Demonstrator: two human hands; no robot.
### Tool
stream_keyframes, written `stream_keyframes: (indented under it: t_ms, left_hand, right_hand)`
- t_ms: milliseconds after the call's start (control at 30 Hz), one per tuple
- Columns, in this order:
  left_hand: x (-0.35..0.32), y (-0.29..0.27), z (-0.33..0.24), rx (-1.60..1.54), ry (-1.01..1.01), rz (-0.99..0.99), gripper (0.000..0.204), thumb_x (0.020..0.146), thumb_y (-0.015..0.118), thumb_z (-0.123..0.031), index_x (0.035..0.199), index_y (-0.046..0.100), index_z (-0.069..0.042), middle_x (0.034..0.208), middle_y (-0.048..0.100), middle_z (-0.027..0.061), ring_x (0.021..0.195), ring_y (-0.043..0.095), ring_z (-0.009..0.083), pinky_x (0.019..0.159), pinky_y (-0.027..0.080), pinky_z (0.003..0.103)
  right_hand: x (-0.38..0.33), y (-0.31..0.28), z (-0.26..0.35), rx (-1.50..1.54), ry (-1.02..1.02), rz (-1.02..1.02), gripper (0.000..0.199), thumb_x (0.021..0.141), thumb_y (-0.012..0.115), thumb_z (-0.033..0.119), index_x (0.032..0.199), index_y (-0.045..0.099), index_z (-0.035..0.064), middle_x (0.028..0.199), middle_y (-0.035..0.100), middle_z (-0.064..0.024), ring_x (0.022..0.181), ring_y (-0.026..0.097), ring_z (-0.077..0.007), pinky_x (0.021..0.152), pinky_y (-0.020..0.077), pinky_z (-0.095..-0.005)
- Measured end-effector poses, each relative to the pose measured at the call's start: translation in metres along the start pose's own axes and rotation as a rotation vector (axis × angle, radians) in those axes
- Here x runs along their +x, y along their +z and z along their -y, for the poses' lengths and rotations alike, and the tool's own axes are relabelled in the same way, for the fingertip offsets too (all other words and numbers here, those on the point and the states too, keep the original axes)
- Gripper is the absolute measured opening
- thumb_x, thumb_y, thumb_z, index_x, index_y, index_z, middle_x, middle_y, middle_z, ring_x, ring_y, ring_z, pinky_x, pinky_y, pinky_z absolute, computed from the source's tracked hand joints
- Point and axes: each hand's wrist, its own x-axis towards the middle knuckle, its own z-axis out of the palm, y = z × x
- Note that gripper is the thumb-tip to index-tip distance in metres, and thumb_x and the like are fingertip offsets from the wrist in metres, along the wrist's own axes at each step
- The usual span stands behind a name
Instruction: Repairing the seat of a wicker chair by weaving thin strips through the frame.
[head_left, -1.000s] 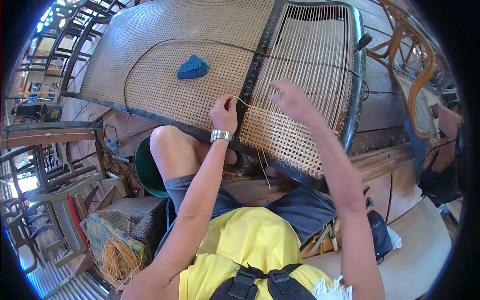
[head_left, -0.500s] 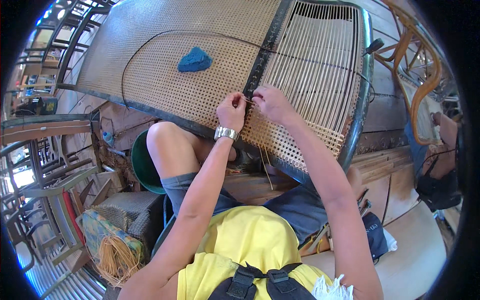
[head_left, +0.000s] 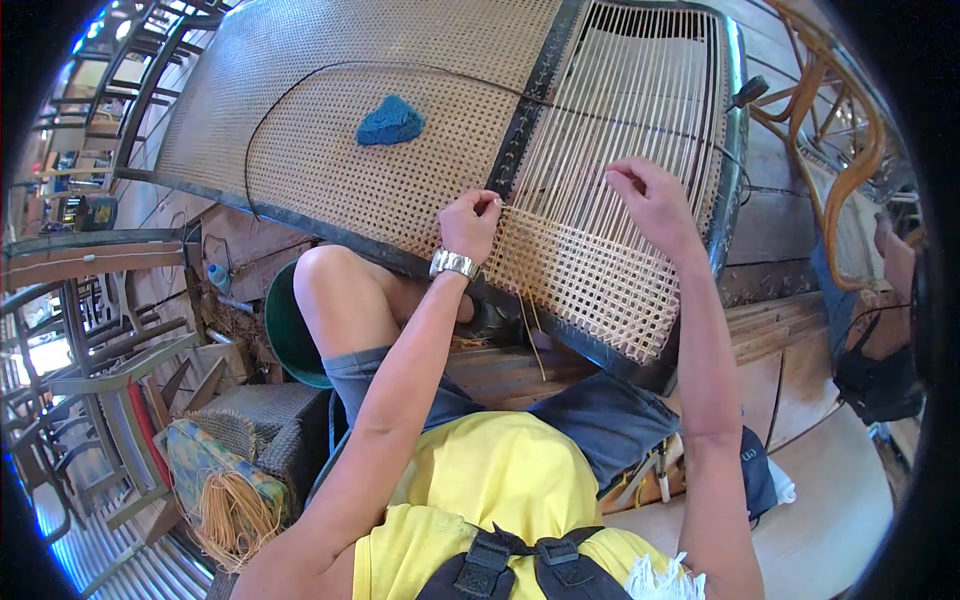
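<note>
A dark-framed cane panel (head_left: 350, 200) spreads before me, with finished open weave on the left and long parallel cane strands (head_left: 630, 110) on the right section. My left hand (head_left: 468, 226), wearing a metal watch, pinches a thin cane strand by the dark divider bar (head_left: 520, 130). Over the parallel strands, my right hand (head_left: 655, 207) is raised with thumb and fingers closed together; what lies between them is too small to make out. Below the hands, the near part of the right section is woven crosswise (head_left: 590, 270). Loose cane ends (head_left: 532, 340) hang under the near edge.
A blue sponge-like block (head_left: 390, 121) rests on the finished weave, near a thin dark curved cord (head_left: 300, 85). A black-handled tool (head_left: 749, 91) sticks up at the right rail. Left are a green bucket (head_left: 290, 330) and a cane bundle (head_left: 235, 515). Chair frames stand around.
My right hand has moved away from the divider, rightward over the parallel strands, while my left hand stays almost where it was by the bar.
</note>
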Motion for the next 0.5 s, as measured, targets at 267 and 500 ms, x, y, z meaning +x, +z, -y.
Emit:
stream_keyframes:
  t_ms: [267,500]
  left_hand:
    - [0.001,-0.007,0.004,0.065,0.039,0.005,0.017,0.085,0.073,-0.018,0.096,0.073,-0.005,0.079,0.072,0.0089,0.068,0.067,0.0152,0.065,0.053,0.03]
    - [-0.003,0.009,0.002,0.138,0.275,-0.005,0.019,0.093,0.064,-0.015,0.11,0.061,-0.007,0.08,0.071,0.0089,0.065,0.067,0.0175,0.059,0.051,0.033]
  right_hand:
    - [-0.048,-0.049,-0.021,0.244,0.119,-0.205,0.022,0.096,0.065,0.021,0.108,0.07,0.0034,0.089,0.068,-0.0023,0.077,0.06,-0.0094,0.069,0.0479,-0.0241]
    - [-0.07,-0.105,-0.183,1.106,0.46,-0.779,0.032,0.098,0.061,0.032,0.111,0.068,0.0035,0.096,0.068,-0.0053,0.077,0.059,-0.0123,0.07,0.047,-0.0257]
